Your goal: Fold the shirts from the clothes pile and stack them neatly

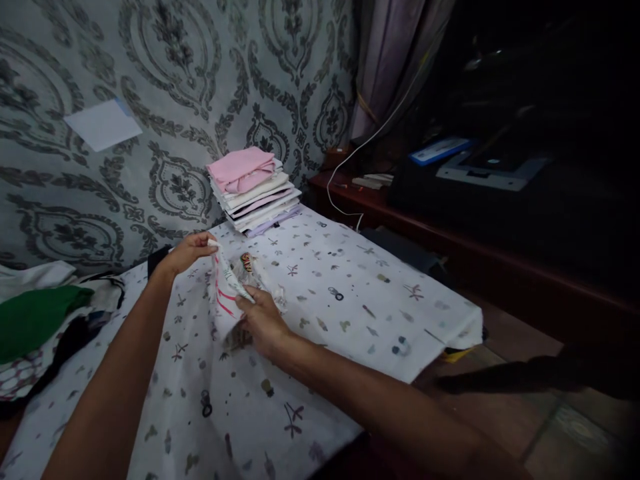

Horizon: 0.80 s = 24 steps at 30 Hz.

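Note:
My left hand (196,248) pinches the upper corner of a white printed garment (223,293), fingers closed. With thumb and fingers, my right hand (261,319) grips the lower right edge of the same garment. Red strokes and dark lettering show on its raised part, and a colourful print on the part behind. The garment is bunched and partly lifted off the white patterned cloth (360,303) below. Its exact kind cannot be made out. Beyond my hands, against the wall, stands a stack of folded clothes (263,207) topped by a pink folded cloth (243,170).
A loose heap of clothes with a green piece (43,320) lies at the left. Along the right runs a dark red wooden table (490,280), with a white cable (350,157) hanging over it. A blue-edged flat item (440,151) shows against the dark area.

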Available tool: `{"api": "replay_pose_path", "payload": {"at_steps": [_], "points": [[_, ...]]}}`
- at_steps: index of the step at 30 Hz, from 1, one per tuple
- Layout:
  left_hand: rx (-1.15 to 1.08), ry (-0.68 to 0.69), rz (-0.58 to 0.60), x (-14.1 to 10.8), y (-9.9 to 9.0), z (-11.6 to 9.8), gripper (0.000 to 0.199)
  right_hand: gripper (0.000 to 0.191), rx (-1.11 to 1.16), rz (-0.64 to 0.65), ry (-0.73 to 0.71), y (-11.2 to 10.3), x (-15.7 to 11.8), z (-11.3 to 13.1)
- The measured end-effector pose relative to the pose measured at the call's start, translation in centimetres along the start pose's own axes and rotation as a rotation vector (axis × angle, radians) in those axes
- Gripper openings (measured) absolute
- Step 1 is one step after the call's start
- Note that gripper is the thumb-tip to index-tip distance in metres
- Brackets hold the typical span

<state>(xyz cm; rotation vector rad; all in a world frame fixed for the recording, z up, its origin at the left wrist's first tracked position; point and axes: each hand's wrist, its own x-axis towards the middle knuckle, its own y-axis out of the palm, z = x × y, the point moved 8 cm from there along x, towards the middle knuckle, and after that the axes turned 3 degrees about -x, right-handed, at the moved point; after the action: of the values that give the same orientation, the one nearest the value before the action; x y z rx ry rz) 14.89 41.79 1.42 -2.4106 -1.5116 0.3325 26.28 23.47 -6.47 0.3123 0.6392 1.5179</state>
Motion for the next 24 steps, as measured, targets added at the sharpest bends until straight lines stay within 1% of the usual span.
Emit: {"api": "replay_pose_path", "payload": {"at_steps": [1, 3, 6, 7, 9, 12, 15, 19, 21, 22, 23, 24], "points": [[-0.022, 0.006, -0.059, 0.3, -0.1, 0.3, 0.033, 0.025, 0.087, -0.015, 0.049, -0.1, -0.1, -0.1], [-0.016, -0.001, -0.132, 1.1, 0.7, 1.2, 0.034, 0.026, 0.194, -0.098, 0.127, -1.3, -0.3, -0.3], [0.044, -0.021, -0.138, 2.7, 3.4, 2.7, 0.027, 0.027, 0.161, -0.244, 0.202, -4.6, -0.6, -0.4], [0.065, -0.022, -0.131, 3.2, 4.2, 3.1, 0.024, 0.028, 0.132, -0.261, 0.217, -5.5, -0.7, -0.4], [0.106, -0.018, -0.121, 3.7, 5.1, 3.6, 0.019, 0.027, 0.092, -0.242, 0.225, -6.6, -0.8, -0.6], [0.157, -0.005, -0.124, 4.0, 5.3, 3.9, 0.017, 0.025, 0.076, -0.201, 0.201, -6.9, -0.8, -0.9], [0.196, 0.017, -0.132, 4.3, 5.1, 4.1, 0.017, 0.025, 0.068, -0.208, 0.171, -6.9, -0.7, -0.9], [0.247, 0.042, -0.127, 5.0, 5.7, 4.9, 0.020, 0.022, 0.032, -0.216, 0.155, -7.1, -1.0, -0.1], [0.269, 0.050, -0.112, 5.4, 6.0, 5.3, 0.019, 0.021, -0.051, -0.192, 0.184, -7.5, -1.6, 0.6], [0.277, 0.053, -0.101, 5.5, 6.0, 5.5, 0.018, 0.022, -0.137, -0.187, 0.189, -7.9, -1.9, 1.2], [0.283, 0.056, -0.089, 5.6, 5.9, 5.6, 0.016, 0.024, -0.269, -0.193, 0.166, -8.4, -2.1, 2.1], [0.287, 0.058, -0.074, 5.6, 5.8, 5.7, 0.016, 0.028, -0.446, -0.209, 0.098, -8.9, -2.2, 3.5]]}}
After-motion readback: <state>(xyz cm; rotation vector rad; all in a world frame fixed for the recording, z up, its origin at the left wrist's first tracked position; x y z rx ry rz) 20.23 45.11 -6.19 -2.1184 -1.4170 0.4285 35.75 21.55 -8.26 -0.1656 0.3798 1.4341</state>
